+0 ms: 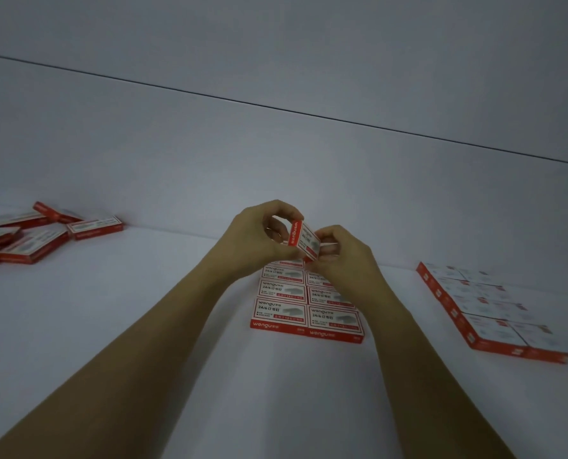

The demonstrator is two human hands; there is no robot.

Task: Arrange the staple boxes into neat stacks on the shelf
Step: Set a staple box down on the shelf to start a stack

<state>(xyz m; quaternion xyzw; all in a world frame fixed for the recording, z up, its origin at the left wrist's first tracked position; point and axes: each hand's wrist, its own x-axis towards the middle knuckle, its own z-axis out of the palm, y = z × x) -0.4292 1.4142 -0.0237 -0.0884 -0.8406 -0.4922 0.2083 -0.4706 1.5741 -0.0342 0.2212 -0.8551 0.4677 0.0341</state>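
A red and white staple box [304, 240] is held tilted in the air between both hands. My left hand [259, 240] pinches its left end and my right hand [342, 256] grips its right side. Directly below lies a neat block of staple boxes [306, 306], two columns wide, flat on the white shelf [143, 326]. My right forearm hides part of the block's right column.
A loose, untidy heap of staple boxes [34, 236] lies at the far left by the back wall. Another tidy block of boxes [488, 309] sits at the right. The shelf's white back wall [276, 160] rises just behind my hands.
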